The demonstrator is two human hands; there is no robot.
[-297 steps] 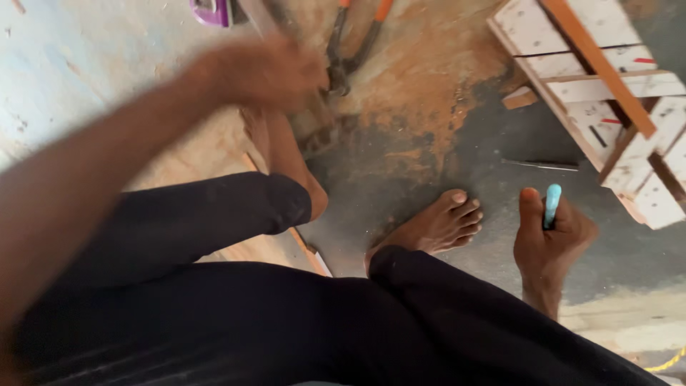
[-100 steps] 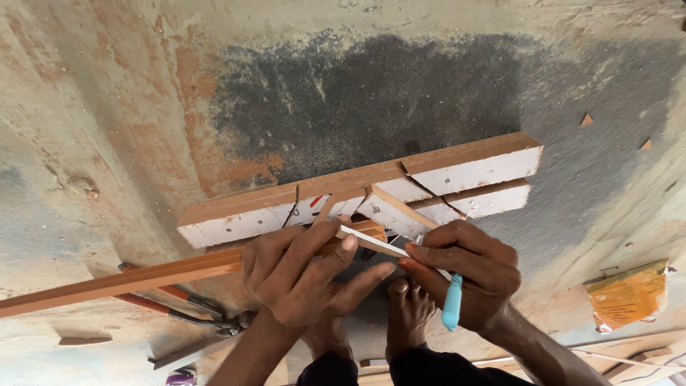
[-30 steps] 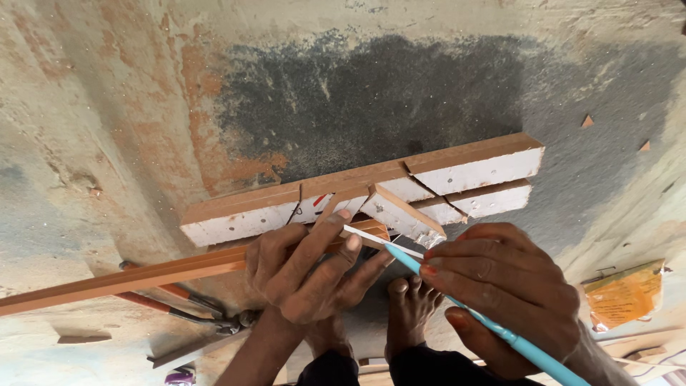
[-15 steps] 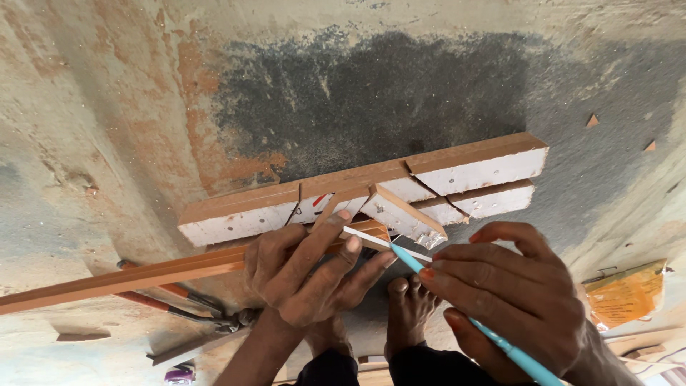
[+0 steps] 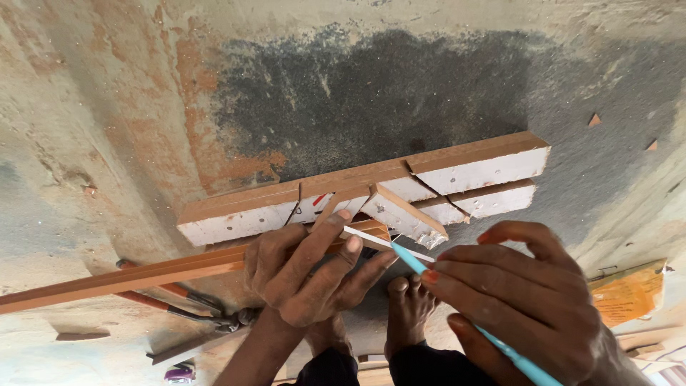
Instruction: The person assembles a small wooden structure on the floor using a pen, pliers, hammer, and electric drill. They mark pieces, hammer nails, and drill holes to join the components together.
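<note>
A long reddish-brown wooden strip (image 5: 136, 277) runs in from nine o'clock, its end pinned under the left hand (image 5: 307, 275), fingers flat and spread across the grain. At four o'clock the right hand (image 5: 518, 307) pinches a slim turquoise pen (image 5: 457, 307), tip on the strip's end beside white-faced, chipped boards (image 5: 371, 189) on rough stained concrete (image 5: 357, 78)

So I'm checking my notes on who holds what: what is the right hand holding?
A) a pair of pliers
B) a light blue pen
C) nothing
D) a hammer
B: the right hand grips a light blue pen, its tip at the long brown strip that the left hand presses down.
</note>
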